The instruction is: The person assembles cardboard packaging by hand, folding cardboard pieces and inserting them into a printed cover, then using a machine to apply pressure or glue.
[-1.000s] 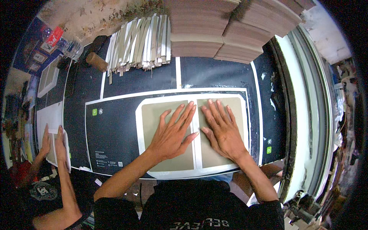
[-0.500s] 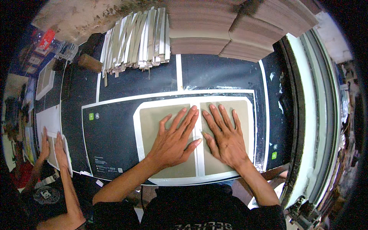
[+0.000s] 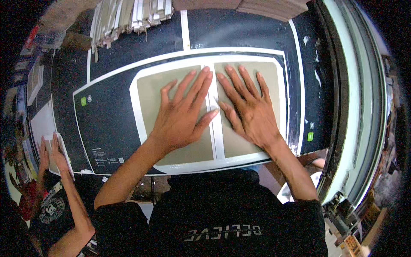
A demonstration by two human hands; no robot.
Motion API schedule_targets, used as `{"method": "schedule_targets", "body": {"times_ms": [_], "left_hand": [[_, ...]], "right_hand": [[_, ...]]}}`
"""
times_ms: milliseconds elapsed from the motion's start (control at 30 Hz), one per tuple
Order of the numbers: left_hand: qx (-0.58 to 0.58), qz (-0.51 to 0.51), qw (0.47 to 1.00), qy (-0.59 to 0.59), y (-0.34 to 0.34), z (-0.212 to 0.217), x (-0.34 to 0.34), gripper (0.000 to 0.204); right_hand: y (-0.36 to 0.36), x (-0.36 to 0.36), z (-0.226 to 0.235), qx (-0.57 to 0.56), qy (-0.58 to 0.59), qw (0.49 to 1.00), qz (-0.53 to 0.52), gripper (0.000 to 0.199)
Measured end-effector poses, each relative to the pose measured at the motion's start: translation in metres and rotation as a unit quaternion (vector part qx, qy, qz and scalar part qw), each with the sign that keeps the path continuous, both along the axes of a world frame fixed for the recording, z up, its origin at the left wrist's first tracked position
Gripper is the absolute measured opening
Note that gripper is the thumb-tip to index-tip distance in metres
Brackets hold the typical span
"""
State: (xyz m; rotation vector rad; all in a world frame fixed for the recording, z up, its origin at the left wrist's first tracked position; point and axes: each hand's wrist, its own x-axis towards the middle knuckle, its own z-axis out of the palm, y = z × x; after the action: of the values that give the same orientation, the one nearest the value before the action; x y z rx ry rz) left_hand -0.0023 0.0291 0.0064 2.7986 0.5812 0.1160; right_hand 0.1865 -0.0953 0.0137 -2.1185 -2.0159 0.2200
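Note:
My left hand (image 3: 180, 120) lies palm down, fingers spread, on the left greyish-tan board (image 3: 150, 109); its fingertips reach the white strip between the boards. My right hand (image 3: 252, 113) rests flat with fingers apart on the matching right board (image 3: 234, 146). Both boards sit side by side on a white sheet (image 3: 137, 103) with angled corners, whose border shows around them like a book cover laid open. Neither hand grips anything. What lies under the palms is hidden.
Beneath is a black tabletop covering (image 3: 115, 124) with white lines. Thin cardboard strips (image 3: 128, 19) are piled at the far left, brown board stacks (image 3: 274, 6) at the far edge. A pale metal rail (image 3: 349, 98) runs along the right. A co-worker's hands (image 3: 55, 156) press another board at left.
The view has tilted, so the table and boards appear higher in the picture. Both my hands stay flat in nearly the same place on the boards.

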Motion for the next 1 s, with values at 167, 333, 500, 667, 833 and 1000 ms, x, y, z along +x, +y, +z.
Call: {"method": "schedule_targets", "body": {"times_ms": [167,333,500,667,833,1000], "left_hand": [[0.005,0.003,1.000,0.000,-0.005,-0.001,-0.001,0.081],[0.004,0.005,1.000,-0.001,-0.006,-0.002,-0.002,0.080],[0.021,-0.001,1.000,-0.010,-0.004,0.000,-0.002,0.080],[0.026,-0.002,0.999,-0.029,0.000,-0.002,-0.001,0.081],[0.021,-0.007,0.998,-0.051,-0.003,-0.004,-0.003,0.082],[0.009,-0.003,0.999,-0.044,-0.006,0.000,-0.003,0.074]], "right_hand": [[-0.004,-0.002,-0.002,0.012,-0.007,1.000,0.000,0.064],[-0.004,-0.003,-0.004,0.019,-0.009,1.000,-0.002,0.063],[-0.004,0.000,-0.002,0.032,-0.008,0.999,0.009,0.065],[-0.021,0.002,0.009,0.041,0.310,0.950,-0.001,0.080],[-0.038,-0.021,0.025,-0.020,0.291,0.956,0.021,0.124],[-0.041,-0.025,0.025,-0.027,0.263,0.964,0.023,0.128]]}}
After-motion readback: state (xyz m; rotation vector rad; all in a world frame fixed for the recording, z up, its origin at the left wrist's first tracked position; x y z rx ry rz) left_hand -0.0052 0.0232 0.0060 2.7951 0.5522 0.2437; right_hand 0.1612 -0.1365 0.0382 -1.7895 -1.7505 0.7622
